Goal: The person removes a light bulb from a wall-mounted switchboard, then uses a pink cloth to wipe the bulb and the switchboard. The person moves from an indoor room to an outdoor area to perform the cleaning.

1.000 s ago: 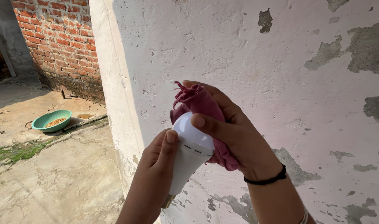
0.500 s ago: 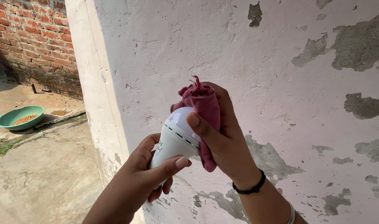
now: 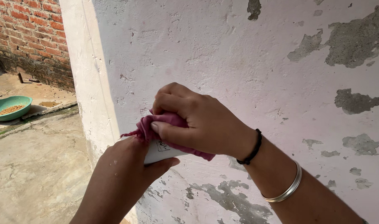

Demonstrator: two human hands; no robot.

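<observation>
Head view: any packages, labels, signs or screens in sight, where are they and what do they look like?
Handwritten mark: small dark scribble on the white bulb body, between the left hand and the pink cloth under the right hand.
No packages, signs or screens in view.

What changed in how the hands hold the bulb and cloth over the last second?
The right hand swung over the top, pressing the pink cloth down so it now hides the dome of the white bulb. The left hand shifted up around the bulb's body. Both grips stayed on; the green basin stays on the ground.
</observation>
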